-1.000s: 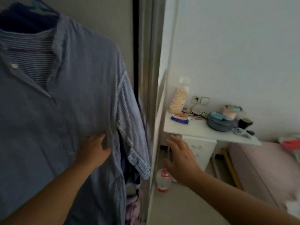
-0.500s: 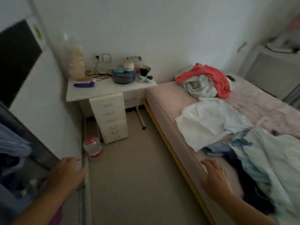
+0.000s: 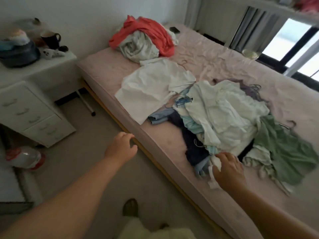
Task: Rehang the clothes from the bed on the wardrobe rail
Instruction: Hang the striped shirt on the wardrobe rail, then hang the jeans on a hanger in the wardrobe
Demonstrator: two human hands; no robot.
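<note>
Two hands are now reaching away from the wardrobe toward the bed (image 3: 107, 75): the right hand (image 3: 227, 171) is pinching pale cloth at the near edge of the clothes heap (image 3: 219, 116), the left hand (image 3: 120, 149) hovering, fingers loosely curled, starting another pickup.

One bed (image 3: 215, 54), two hands, one mug (image 3: 51, 39) (clothes too heaped to count).

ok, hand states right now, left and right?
Left hand: open, fingers loosely curled, holding nothing, over the floor beside the bed.
Right hand: on the clothes pile at its near edge; grip cannot be told.
</note>
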